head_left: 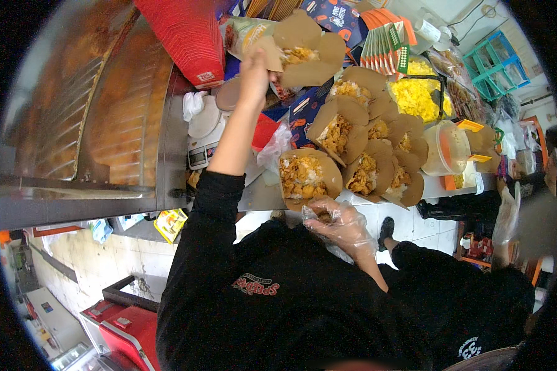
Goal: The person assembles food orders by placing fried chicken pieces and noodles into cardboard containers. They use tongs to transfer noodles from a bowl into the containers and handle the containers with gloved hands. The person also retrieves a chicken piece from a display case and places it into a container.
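At the far side of the counter, my left hand (pixel 254 80) grips the flap of an opened brown paper food box (pixel 325 57) with rice and crumbly fried pieces in it. A clear plastic glove covers my right hand (pixel 346 229), held low near my chest with its fingers curled. Something small and brownish shows between those fingers, too unclear to name. Just beyond the right hand stands a filled food box (pixel 300 176) of rice topped with golden pieces. Several more open boxes (pixel 340 133) are crowded to its right, flaps spread.
Red stacked cartons (pixel 189 40) and a kitchen scale (pixel 203 154) stand left of my arm. Yellow rice (pixel 418 93) fills a container at the back right, near a clear round tub (pixel 444 148). A glass-fronted cabinet (pixel 86 105) is at far left. Another person's gloved hand (pixel 507 210) is at right.
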Demonstrator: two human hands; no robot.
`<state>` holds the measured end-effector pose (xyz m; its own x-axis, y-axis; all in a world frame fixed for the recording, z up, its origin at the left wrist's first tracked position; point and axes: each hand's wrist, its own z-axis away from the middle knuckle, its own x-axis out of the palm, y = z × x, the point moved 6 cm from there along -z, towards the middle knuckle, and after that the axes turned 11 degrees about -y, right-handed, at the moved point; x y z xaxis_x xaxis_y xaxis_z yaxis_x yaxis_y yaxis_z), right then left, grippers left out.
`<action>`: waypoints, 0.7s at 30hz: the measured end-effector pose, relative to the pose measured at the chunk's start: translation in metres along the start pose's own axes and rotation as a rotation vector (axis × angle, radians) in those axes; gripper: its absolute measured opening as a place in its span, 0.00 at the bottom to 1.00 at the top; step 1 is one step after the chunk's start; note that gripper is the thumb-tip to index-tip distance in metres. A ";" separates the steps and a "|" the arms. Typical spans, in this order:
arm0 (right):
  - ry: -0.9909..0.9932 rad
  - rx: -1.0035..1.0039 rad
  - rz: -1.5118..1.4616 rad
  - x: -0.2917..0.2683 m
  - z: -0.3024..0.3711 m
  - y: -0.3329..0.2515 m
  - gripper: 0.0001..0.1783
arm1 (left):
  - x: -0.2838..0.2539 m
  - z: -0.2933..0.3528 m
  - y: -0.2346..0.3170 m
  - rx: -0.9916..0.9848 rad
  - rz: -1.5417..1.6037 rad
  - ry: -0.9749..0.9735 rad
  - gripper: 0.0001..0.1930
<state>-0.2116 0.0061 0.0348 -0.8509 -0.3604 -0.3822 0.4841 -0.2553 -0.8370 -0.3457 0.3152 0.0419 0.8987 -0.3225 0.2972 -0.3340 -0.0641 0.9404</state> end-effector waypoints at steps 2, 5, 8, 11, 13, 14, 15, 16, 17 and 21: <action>0.010 0.009 0.019 -0.002 0.000 0.000 0.20 | 0.011 -0.010 -0.022 -0.034 -0.177 -0.011 0.14; 0.026 0.010 0.041 -0.003 -0.001 0.003 0.19 | 0.013 -0.013 -0.041 -0.117 -0.145 -0.029 0.16; 0.039 -0.029 -0.169 -0.002 -0.001 0.009 0.18 | 0.012 -0.010 -0.037 -0.203 -0.211 -0.136 0.19; 0.109 -0.140 -0.208 -0.006 0.000 0.006 0.17 | 0.006 0.003 -0.014 -0.212 -0.320 -0.192 0.23; 0.132 0.008 -0.178 -0.009 0.000 0.011 0.15 | 0.003 0.024 0.010 -0.070 -0.392 -0.191 0.22; 0.164 -0.005 -0.232 -0.013 0.001 0.007 0.14 | -0.002 0.039 0.020 -0.058 -0.477 -0.197 0.23; 0.204 0.049 -0.264 -0.015 0.000 0.007 0.13 | -0.008 0.059 0.035 0.032 -0.516 -0.178 0.21; 0.179 0.076 -0.432 -0.014 0.000 0.005 0.13 | -0.011 0.083 0.049 0.151 -0.532 -0.175 0.20; 0.146 0.017 -0.575 -0.011 -0.005 -0.003 0.14 | -0.015 0.111 0.055 0.174 -0.535 -0.130 0.18; 0.179 -0.252 -0.458 0.006 -0.026 -0.046 0.16 | -0.014 0.220 0.050 -0.022 -0.371 -0.211 0.24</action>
<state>-0.2443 0.0387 0.0612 -0.9950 -0.0994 0.0007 0.0112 -0.1194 -0.9928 -0.4369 0.1088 0.0483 0.8782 -0.4676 -0.1005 0.0096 -0.1929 0.9812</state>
